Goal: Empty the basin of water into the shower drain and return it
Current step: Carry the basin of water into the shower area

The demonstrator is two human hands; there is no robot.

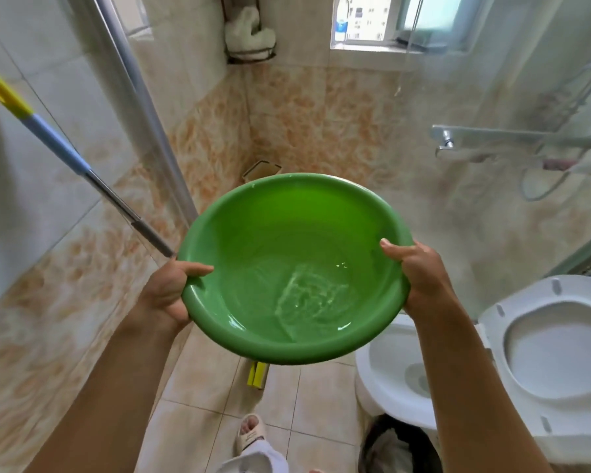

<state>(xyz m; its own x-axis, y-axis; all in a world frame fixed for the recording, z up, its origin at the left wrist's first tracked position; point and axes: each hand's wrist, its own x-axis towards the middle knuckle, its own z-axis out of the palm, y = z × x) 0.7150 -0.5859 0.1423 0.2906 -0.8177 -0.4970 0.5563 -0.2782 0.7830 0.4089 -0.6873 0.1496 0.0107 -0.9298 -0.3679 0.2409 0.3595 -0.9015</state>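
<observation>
The left hand point(166, 291) and the right hand point(415, 268) are both closed on the rim of the green basin point(253, 233), one at each side, thumbs hooked over the lip and fingers hidden beneath. Held so, the basin hangs in the air at about waist height, well above the tiled floor point(202, 387) and just left of the open toilet point(406, 343). Its mouth faces up and tips slightly toward the person, so the shallow water point(307, 295) pools against the near wall; being round, it has no real long axis, only the line across between the two grips.

This looks like the carrying step: the water is not yet poured. The shower area appears to lie ahead, beyond the glass panel point(492, 199), though no drain can be seen. The next move likely calls for stepping forward, lowering the basin and tipping its far rim down. A mop handle point(62, 148) leans along the left wall.
</observation>
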